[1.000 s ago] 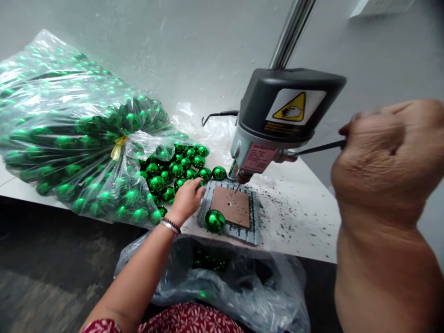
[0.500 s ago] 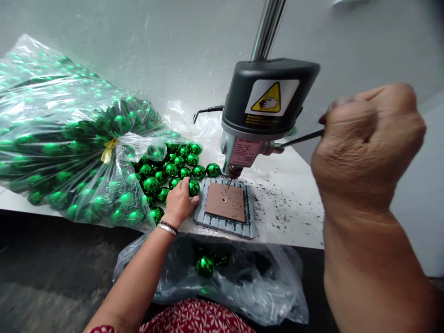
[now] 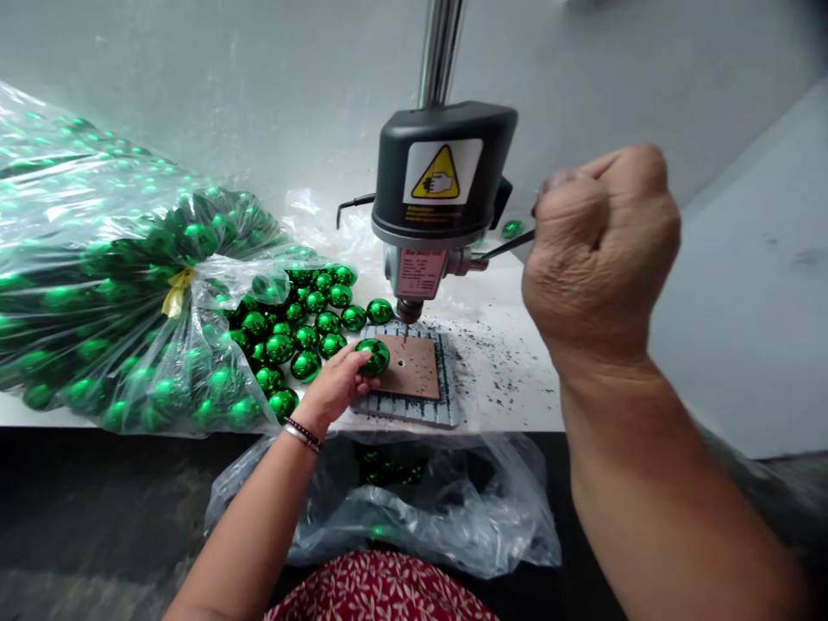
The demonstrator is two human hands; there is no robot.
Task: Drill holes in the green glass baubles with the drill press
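Between thumb and fingers, my left hand grips a shiny green ball at the left edge of a brown square board. That board has a small hole and lies on the grooved grey base plate of a small bench drill press. Above the board the thin drill bit points down from the chuck. My right hand is closed around the end of the drill's feed lever, whose grip the fingers hide.
A large clear plastic bag of green balls, tied with a yellow strip, fills the left. Loose green balls lie beside the plate. Dark shavings litter the white table. Below its front edge hangs an open plastic bag.
My left hand has lifted a green ball from the loose pile and brought it right, over the board's edge. My right hand stays on the lever. The view has shifted slightly.
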